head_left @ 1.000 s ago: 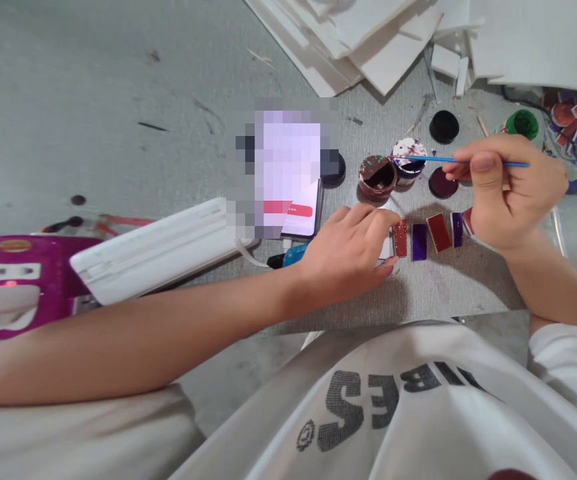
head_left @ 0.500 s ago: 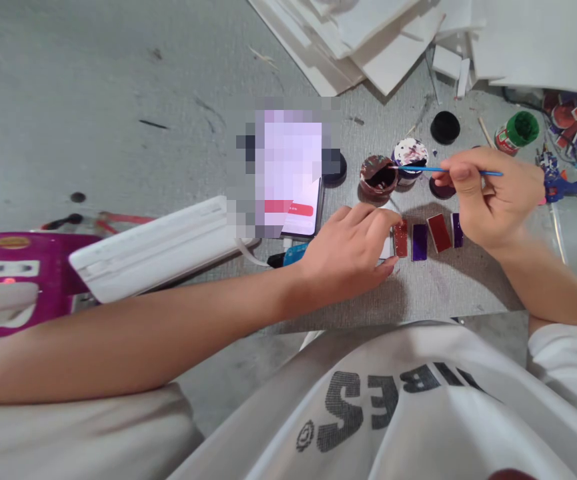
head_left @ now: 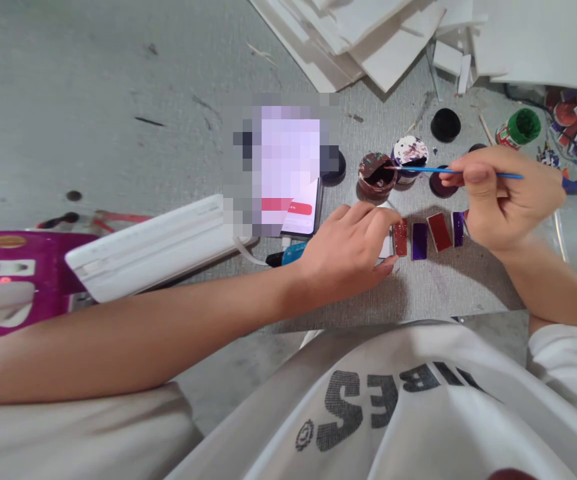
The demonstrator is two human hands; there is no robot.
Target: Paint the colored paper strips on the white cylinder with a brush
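Between the fingers of my right hand (head_left: 513,193) is a thin paintbrush (head_left: 433,171) with a blue handle, held nearly level. Its tip is at the mouth of an open jar of dark red-brown paint (head_left: 377,183). My left hand (head_left: 351,247) rests on the table, thumb and forefinger closed on the ends of a small red-painted rectangular piece (head_left: 401,237). Beside it, a white piece (head_left: 384,243) shows partly under the fingers. To the right stand a purple piece (head_left: 419,241), another red piece (head_left: 439,232) and a second purple piece (head_left: 458,229).
Behind the brush stands a paint jar with a white, smeared lid (head_left: 410,152). A green paint jar (head_left: 521,128) and a black lid (head_left: 445,125) are farther back. A lit phone (head_left: 291,167), a white power strip-like case (head_left: 158,247) and white board sheets (head_left: 398,40) surround the work area.
My right hand has shifted slightly right, and the brush tip lies a little farther over the red-brown jar. My left hand stays in place on the red piece.
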